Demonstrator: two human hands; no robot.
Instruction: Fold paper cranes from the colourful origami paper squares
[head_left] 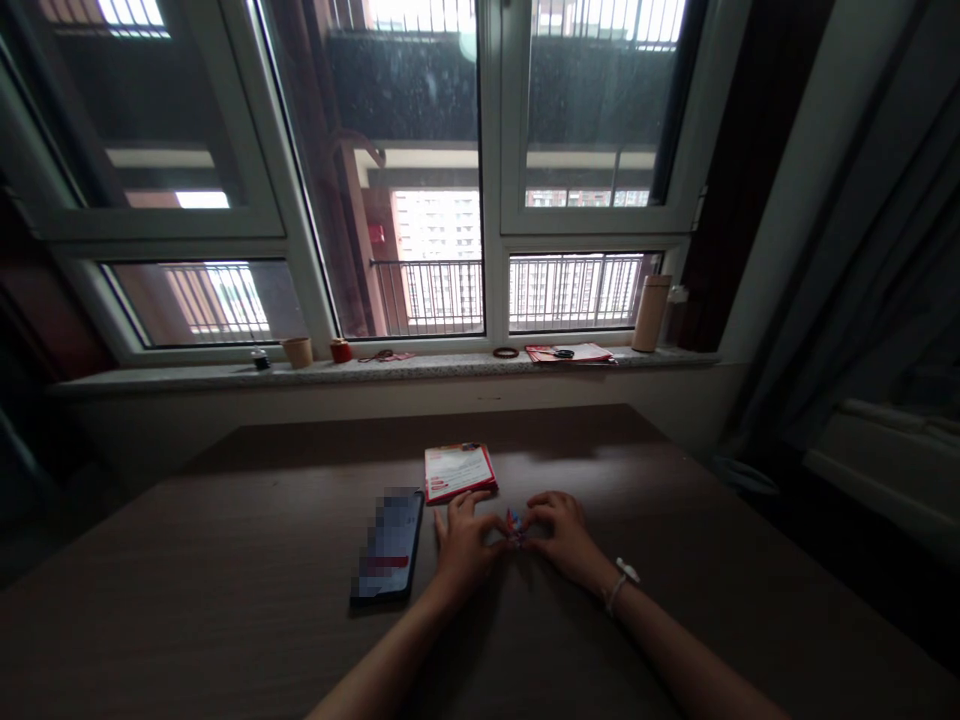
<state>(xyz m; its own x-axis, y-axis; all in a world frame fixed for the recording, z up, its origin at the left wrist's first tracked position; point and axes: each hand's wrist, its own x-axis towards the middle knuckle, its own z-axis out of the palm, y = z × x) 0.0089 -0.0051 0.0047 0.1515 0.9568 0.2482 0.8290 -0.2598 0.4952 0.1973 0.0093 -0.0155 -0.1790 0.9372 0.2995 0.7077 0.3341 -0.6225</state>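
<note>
Between my two hands is a small, crumpled-looking piece coloured blue, red and purple [515, 528]; its exact kind is too small to make out. My left hand [466, 540] pinches it from the left between thumb and index finger, the other fingers spread toward the stack of cards. From the right, my right hand [564, 535] pinches the same piece, its remaining fingers curled. A bracelet with a white ornament [627, 571] circles my right wrist. Just beyond my left hand lies a stack of red-edged white printed cards [459, 472].
A phone [388, 548] lies on the brown table [247, 560] left of my left hand. Along the windowsill [450, 368] stand a paper cup [298, 351], a red spool [341, 350], a tape roll [506, 352], papers with scissors [562, 353] and a tan bottle [651, 313].
</note>
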